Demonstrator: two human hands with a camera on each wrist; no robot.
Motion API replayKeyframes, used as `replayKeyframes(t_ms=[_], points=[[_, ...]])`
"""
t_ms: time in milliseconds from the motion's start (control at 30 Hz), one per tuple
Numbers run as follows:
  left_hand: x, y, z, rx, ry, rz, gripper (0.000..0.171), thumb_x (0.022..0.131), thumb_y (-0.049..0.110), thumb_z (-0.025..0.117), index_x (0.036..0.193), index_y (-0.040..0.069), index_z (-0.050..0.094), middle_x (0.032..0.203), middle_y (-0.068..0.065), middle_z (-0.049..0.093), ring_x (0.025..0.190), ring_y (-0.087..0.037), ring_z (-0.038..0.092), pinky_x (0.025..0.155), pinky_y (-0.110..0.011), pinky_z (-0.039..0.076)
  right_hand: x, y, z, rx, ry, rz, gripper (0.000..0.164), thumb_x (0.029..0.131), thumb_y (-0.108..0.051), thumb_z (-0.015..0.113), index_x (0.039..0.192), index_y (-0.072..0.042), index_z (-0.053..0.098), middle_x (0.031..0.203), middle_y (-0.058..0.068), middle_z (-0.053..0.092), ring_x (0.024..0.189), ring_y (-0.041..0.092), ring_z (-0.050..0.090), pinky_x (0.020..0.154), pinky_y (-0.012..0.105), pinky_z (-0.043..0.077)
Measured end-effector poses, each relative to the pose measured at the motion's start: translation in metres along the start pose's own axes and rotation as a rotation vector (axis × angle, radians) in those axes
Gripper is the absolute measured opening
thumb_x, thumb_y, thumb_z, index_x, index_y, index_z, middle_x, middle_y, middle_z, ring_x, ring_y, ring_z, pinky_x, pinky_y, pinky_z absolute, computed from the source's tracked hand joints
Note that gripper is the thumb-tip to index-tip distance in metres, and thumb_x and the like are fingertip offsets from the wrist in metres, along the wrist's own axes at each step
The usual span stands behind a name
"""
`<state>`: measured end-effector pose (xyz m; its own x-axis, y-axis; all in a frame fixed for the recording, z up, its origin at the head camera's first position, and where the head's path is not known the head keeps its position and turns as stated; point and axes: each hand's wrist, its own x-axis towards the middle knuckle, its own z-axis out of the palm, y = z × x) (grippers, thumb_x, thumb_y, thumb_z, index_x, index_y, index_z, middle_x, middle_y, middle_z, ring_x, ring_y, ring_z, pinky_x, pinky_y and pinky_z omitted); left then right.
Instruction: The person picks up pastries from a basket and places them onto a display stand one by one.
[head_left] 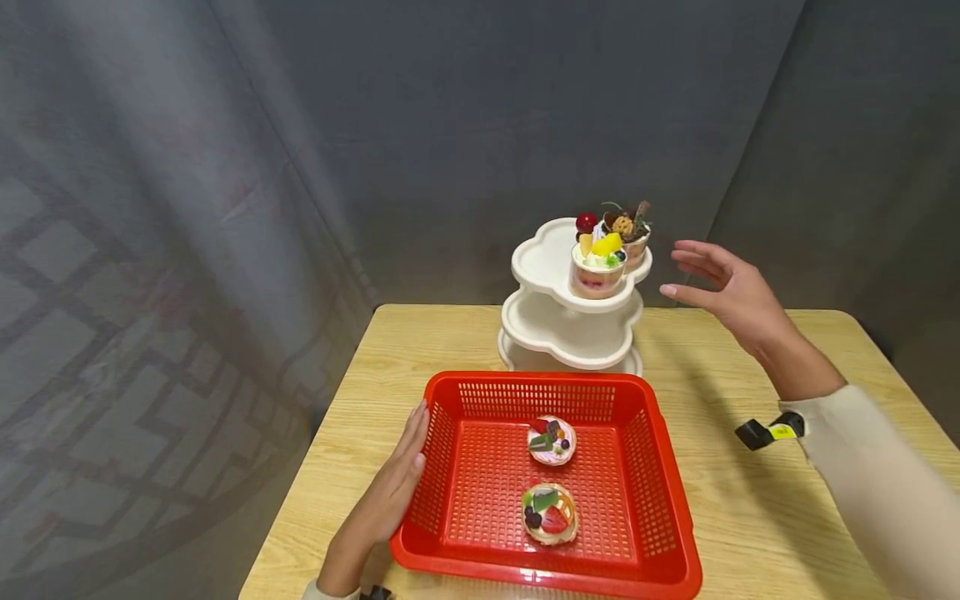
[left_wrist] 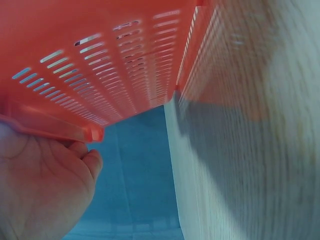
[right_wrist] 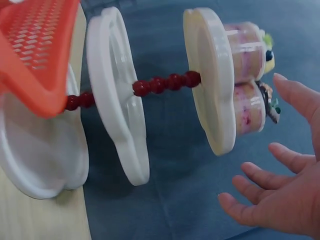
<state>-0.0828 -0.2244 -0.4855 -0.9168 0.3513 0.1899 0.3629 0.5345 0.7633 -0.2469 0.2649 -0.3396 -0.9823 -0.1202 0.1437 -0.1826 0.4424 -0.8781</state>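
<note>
My left hand (head_left: 388, 492) rests along the left rim of a red plastic basket (head_left: 543, 573), its fingers laid straight on the edge. Inside the basket lie two fruit tarts, one with pink cream (head_left: 552, 440) and one with a strawberry slice (head_left: 551, 515). Behind it stands a white three-tier stand (head_left: 542, 260). On its top tier, two dessert cups sit side by side: one with yellow fruit (head_left: 597, 271), another with a chocolate and cookie topping (head_left: 637, 242). To the right of these cups my right hand (head_left: 738, 300) hovers with spread fingers, holding nothing.
The basket stands on a light wooden table (head_left: 705, 442) in front of the stand. Red beaded posts (right_wrist: 167, 84) join the tiers. Grey curtains (head_left: 480, 125) hang behind the table and on the left.
</note>
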Motion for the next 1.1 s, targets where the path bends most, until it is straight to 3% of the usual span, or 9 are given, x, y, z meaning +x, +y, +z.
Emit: replayKeyframes(t_ms=[100,200,433,700,967,1100], points=[[-0.002,0.002,0.001,-0.005,-0.003,-0.012,0.058,0.111,0.011,0.031,0.164,0.011,0.008,0.171,-0.002,-0.001,0.155,-0.037,0.0,0.116,-0.024,0.007,-0.016,0.004,0.002,-0.01,-0.003,-0.005,0.073,0.093,-0.032,0.076,0.156,-0.028,0.039,0.156,0.008,0.044,0.141,0.028,0.041,0.09,0.012,0.047],[-0.002,0.003,0.0,0.001,-0.002,-0.018,0.058,0.111,0.012,0.032,0.164,0.012,0.008,0.171,-0.001,0.0,0.156,-0.036,0.001,0.116,-0.026,0.009,-0.032,0.009,0.005,-0.009,0.004,-0.018,0.069,0.094,-0.03,0.075,0.154,-0.025,0.042,0.151,0.006,0.049,0.133,0.021,0.048,0.084,0.007,0.046],[0.001,0.002,-0.001,0.01,0.007,0.006,0.059,0.11,0.011,0.033,0.164,0.012,0.008,0.171,-0.004,0.002,0.156,-0.032,0.001,0.117,-0.034,0.011,-0.065,0.012,0.02,0.028,-0.025,-0.049,0.066,0.093,-0.021,0.076,0.151,-0.019,0.045,0.146,0.004,0.052,0.119,-0.001,0.054,0.088,0.009,0.047],[0.005,0.003,0.0,-0.014,0.007,0.005,0.059,0.11,0.01,0.033,0.164,0.012,0.009,0.171,-0.003,0.002,0.157,-0.027,0.003,0.116,-0.036,0.014,-0.097,0.01,0.042,-0.011,-0.128,-0.11,0.072,0.091,-0.019,0.079,0.153,-0.02,0.044,0.149,0.011,0.052,0.124,0.003,0.054,0.09,0.012,0.048],[0.004,0.001,0.002,-0.024,0.008,0.012,0.059,0.11,0.009,0.031,0.164,0.01,0.008,0.171,-0.005,0.002,0.157,-0.028,0.002,0.116,-0.025,0.01,-0.113,0.01,0.065,0.056,-0.218,-0.126,0.068,0.089,-0.016,0.081,0.149,-0.018,0.05,0.145,0.007,0.057,0.124,0.008,0.058,0.093,0.022,0.052],[0.004,0.001,0.002,-0.018,0.011,0.012,0.059,0.11,0.01,0.032,0.164,0.011,0.009,0.171,-0.004,0.002,0.157,-0.027,0.001,0.117,-0.029,0.011,-0.12,0.011,0.078,0.047,-0.256,-0.106,0.068,0.087,-0.022,0.083,0.147,-0.019,0.052,0.142,0.002,0.059,0.123,0.003,0.057,0.095,0.029,0.052]])
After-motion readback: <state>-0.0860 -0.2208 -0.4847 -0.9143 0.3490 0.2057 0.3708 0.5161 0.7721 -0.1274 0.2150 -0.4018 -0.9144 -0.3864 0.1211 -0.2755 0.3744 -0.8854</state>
